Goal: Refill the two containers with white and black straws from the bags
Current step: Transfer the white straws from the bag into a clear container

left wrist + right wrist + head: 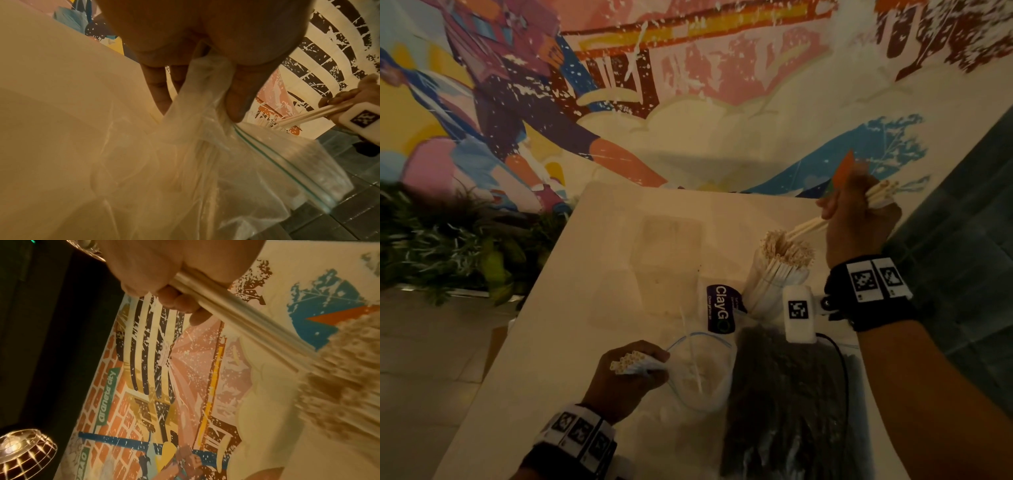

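On the white table [571, 342], a clear container [763, 294] stands packed with white straws [787, 250]. My right hand [852, 219] grips a bundle of white straws [808, 226] slanted down, their lower ends touching the packed straws; the right wrist view shows the fingers [180, 305] curled round this bundle [246, 321]. My left hand [640, 366] grips the gathered end of a clear zip bag [702, 373] around a bundle of white straws [626, 363]. The plastic [205, 91] runs into the fist. A bag of black straws [787, 404] lies at the front.
A purple "ClayGo" label [719, 308] shows beside the container. Faint clear trays or tubs [667, 260] sit mid-table. Plants [448, 246] stand left of the table, a mural wall behind, dark tiles [969, 212] to the right. A cable [842, 370] crosses the black bag.
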Demonstrator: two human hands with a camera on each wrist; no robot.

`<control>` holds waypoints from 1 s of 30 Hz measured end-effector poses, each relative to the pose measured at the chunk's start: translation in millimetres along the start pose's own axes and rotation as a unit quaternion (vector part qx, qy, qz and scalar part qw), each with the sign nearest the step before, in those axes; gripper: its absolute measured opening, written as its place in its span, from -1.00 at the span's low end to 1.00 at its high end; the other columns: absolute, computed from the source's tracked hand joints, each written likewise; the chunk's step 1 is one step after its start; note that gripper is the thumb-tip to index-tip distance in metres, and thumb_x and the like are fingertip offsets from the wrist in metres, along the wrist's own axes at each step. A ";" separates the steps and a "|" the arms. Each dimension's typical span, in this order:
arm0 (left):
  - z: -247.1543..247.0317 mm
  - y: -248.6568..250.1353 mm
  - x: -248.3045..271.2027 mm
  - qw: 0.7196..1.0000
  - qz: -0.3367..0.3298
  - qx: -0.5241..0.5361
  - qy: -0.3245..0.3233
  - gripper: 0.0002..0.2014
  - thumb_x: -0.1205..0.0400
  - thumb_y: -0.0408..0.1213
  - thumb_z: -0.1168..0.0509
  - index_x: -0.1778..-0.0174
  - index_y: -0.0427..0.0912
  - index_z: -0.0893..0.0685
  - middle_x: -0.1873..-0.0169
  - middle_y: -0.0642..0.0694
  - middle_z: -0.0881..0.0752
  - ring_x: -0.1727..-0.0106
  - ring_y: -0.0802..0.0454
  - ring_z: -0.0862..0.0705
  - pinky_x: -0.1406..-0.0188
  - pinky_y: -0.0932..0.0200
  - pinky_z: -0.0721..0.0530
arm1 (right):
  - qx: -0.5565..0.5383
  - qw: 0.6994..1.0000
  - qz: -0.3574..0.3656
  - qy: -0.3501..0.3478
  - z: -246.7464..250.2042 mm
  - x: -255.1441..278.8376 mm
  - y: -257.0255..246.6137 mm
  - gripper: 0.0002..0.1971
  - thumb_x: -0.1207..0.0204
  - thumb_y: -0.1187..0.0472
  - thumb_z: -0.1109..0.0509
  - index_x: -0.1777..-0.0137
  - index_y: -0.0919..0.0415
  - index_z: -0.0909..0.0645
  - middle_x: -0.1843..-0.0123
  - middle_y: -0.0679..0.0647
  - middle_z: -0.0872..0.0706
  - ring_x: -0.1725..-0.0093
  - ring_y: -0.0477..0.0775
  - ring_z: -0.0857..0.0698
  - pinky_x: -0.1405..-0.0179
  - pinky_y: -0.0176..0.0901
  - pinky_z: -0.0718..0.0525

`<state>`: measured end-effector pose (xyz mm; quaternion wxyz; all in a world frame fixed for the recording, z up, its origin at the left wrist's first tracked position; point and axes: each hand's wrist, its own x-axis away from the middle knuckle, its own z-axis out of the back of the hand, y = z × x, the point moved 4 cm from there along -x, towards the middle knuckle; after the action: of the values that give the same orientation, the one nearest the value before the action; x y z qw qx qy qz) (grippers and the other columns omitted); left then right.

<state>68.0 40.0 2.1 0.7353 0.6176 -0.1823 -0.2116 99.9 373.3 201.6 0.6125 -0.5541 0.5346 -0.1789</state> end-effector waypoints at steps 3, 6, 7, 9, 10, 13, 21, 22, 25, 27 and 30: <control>-0.9 0.3 -0.8 1.000 0.001 0.012 0.006 -0.83 -0.25 -0.34 -0.50 0.25 -0.24 -0.82 0.22 -0.05 -0.82 0.14 0.04 -0.78 0.12 0.03 -0.76 | 0.003 1.000 0.010 -0.025 -2.4 0.2 4.9 -0.61 -0.61 -0.11 -0.27 0.20 0.24 -0.48 0.69 -0.06 -0.47 0.65 -0.07 -0.46 0.42 -0.06 -0.67; -0.2 -1.8 -1.5 1.000 0.000 0.022 0.001 -0.85 -0.26 -0.34 -0.52 0.26 -0.20 -0.82 0.23 -0.11 -0.82 0.13 -0.03 -0.78 0.12 -0.05 -0.76 | 0.044 0.996 -0.068 -0.034 -0.9 15.0 32.2 -0.56 -0.57 -0.10 -0.32 0.53 0.02 -0.46 0.70 -0.04 -0.47 0.62 -0.02 -0.49 0.29 0.11 -0.74; 0.3 -3.6 -1.6 1.000 0.003 0.024 0.001 -0.84 -0.26 -0.32 -0.53 0.26 -0.17 -0.83 0.22 -0.12 -0.82 0.12 -0.04 -0.78 0.11 -0.07 -0.76 | 0.071 0.994 -0.075 -0.041 1.8 17.5 39.7 -0.48 -0.59 -0.10 -0.31 0.61 0.03 -0.46 0.70 -0.02 -0.50 0.59 0.03 -0.52 0.24 0.14 -0.73; 0.6 -5.1 -0.2 1.000 0.003 0.023 0.006 -0.82 -0.23 -0.27 -0.55 0.26 -0.13 -0.83 0.21 -0.12 -0.82 0.10 -0.06 -0.78 0.08 -0.10 -0.76 | 0.142 0.987 -0.057 -0.058 7.2 16.2 54.0 -0.46 -0.62 -0.11 -0.27 0.62 0.02 -0.49 0.60 0.02 -0.61 0.46 0.17 -0.62 0.21 0.03 -0.66; 0.9 -5.7 0.2 1.000 0.003 0.021 0.009 -0.82 -0.23 -0.27 -0.55 0.27 -0.12 -0.83 0.21 -0.12 -0.82 0.09 -0.07 -0.78 0.07 -0.11 -0.76 | 0.186 0.980 -0.040 -0.063 8.6 14.7 55.9 -0.51 -0.62 -0.14 -0.25 0.53 0.02 -0.53 0.48 0.10 -0.69 0.34 0.24 -0.67 0.16 -0.02 -0.62; 1.5 -9.0 0.5 1.000 0.003 0.021 0.004 -0.84 -0.25 -0.28 -0.55 0.27 -0.13 -0.83 0.21 -0.09 -0.82 0.09 -0.05 -0.78 0.10 -0.11 -0.76 | 0.361 0.926 0.009 -0.110 9.4 11.0 71.8 -0.36 -0.55 -0.38 -0.03 0.21 0.16 -0.67 0.10 0.30 -0.75 0.01 0.34 -0.70 -0.07 0.19 -0.62; 1.9 -5.3 0.1 1.000 0.002 0.012 0.010 -0.70 -0.18 -0.04 -0.52 0.24 -0.10 -0.83 0.20 -0.07 -0.82 0.10 -0.03 -0.78 0.06 -0.09 -0.76 | 0.456 0.874 -0.067 -0.154 22.2 20.5 91.3 -0.04 -0.48 -0.36 -0.26 -0.67 0.08 0.15 -0.71 0.23 0.02 -0.66 0.30 -0.03 -0.55 0.40 -0.03; 2.3 -5.7 0.2 1.000 0.001 0.010 0.009 -0.72 -0.19 -0.04 -0.52 0.24 -0.07 -0.83 0.20 -0.07 -0.82 0.10 -0.05 -0.78 0.04 -0.12 -0.76 | 0.423 0.897 -0.014 -0.128 20.0 17.8 82.3 -0.02 -0.48 -0.32 -0.29 -0.68 0.14 0.15 -0.70 0.27 0.00 -0.66 0.31 -0.05 -0.56 0.36 -0.08; 2.5 -4.4 0.6 1.000 0.007 0.019 0.009 -0.72 -0.16 -0.07 -0.54 0.26 -0.08 -0.83 0.21 -0.09 -0.82 0.10 -0.04 -0.79 0.04 -0.11 -0.76 | 0.418 0.895 0.069 -0.141 7.3 11.8 71.6 -0.14 -0.56 -0.23 -0.20 -0.68 0.17 0.11 -0.69 0.32 0.00 -0.66 0.32 -0.06 -0.55 0.30 -0.15; 1.3 -1.9 0.1 1.000 0.007 0.021 0.007 -0.73 -0.15 -0.12 -0.56 0.26 -0.10 -0.82 0.22 -0.10 -0.83 0.12 -0.03 -0.79 0.06 -0.07 -0.76 | 0.519 0.819 -0.010 -0.245 -2.0 13.5 89.4 -0.25 -0.61 -0.29 -0.06 -0.67 0.10 0.02 -0.69 0.26 -0.02 -0.65 0.32 -0.07 -0.53 0.35 -0.14; 0.7 -3.1 -0.9 1.000 0.011 0.012 0.004 -0.71 -0.16 -0.06 -0.55 0.25 -0.08 -0.83 0.22 -0.08 -0.83 0.12 -0.02 -0.79 0.05 -0.10 -0.76 | 0.593 0.718 -0.062 -0.359 -7.2 20.5 104.6 -0.36 -0.58 -0.33 0.00 -0.47 0.09 -0.30 -0.52 0.22 -0.39 -0.48 0.35 -0.37 -0.38 0.33 -0.36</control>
<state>66.6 39.5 -0.9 0.7308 0.6252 -0.1884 -0.1991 62.2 386.8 102.5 0.9492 -0.1317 0.0233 -0.2847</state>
